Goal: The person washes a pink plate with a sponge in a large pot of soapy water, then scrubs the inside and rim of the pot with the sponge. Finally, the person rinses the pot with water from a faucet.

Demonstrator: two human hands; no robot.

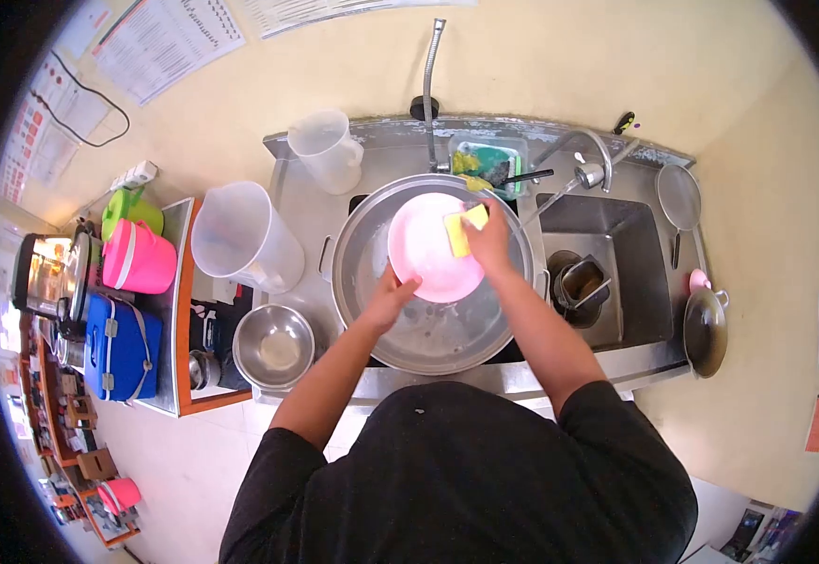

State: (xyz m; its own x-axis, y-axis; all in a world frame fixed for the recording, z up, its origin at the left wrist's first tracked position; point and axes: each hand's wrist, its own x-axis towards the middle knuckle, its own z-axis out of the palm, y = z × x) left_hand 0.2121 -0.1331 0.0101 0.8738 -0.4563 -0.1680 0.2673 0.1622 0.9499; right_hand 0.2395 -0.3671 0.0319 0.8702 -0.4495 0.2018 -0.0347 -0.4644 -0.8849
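Note:
A pink plate (425, 249) is tilted up inside a large steel basin (372, 310) that sits over the left sink. My left hand (389, 299) grips the plate's lower left rim. My right hand (488, 237) presses a yellow sponge (464, 228) against the plate's upper right part. Soapy water lies in the bottom of the basin.
Two clear plastic jugs (243, 238) (326, 148) and a steel bowl (274, 346) stand to the left. A tray of scrubbers (488, 162) and a tap (590, 171) are behind the basin. The right sink (635, 244) holds a metal cup (581, 281); a strainer (679, 199) and a pan lid (705, 329) lie at the right.

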